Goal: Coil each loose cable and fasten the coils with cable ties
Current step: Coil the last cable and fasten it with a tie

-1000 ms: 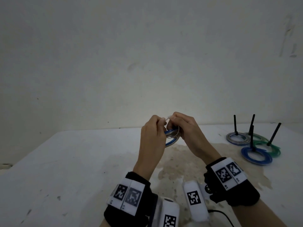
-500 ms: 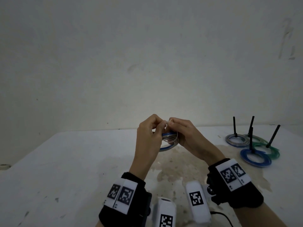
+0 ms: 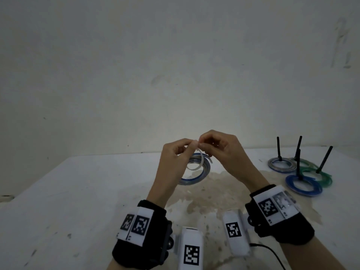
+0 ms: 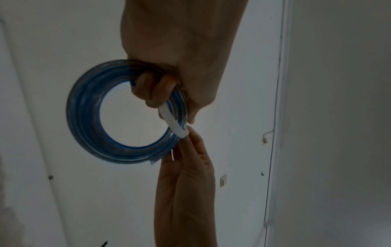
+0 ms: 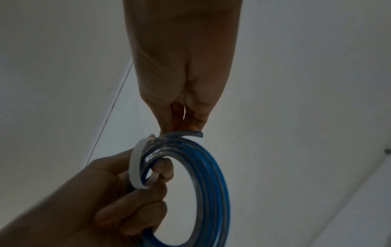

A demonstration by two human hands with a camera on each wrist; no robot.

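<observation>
left hand (image 3: 173, 158) raised above the table (image 3: 78, 191), lower fingers (image 4: 152, 90) curled through the blue coil (image 4: 88, 117) and gripping it; thumb and forefinger pinch one end of the white cable tie (image 4: 172, 120). right hand (image 3: 220, 151) meets it fingertip to fingertip, pinching the other end of the same tie. the tie loops loosely around the coil's strands, not drawn tight; whether the tip has entered the head cannot be told, fingers cover the junction. coil hangs below and between both hands, clear of the table, one cut cable end (image 5: 197, 133) sticking out near the right fingertips.

outward: a brownish stain (image 3: 206, 193) on the table under the hands. to the right, well apart, four finished coils, each with a black tie tail standing up: a grey coil (image 3: 280, 164), two green coils (image 3: 309, 172) overlapping, and a second blue coil (image 3: 303, 186) nearest. plain wall (image 3: 175, 75) behind. nothing lies between the hands and that group.
</observation>
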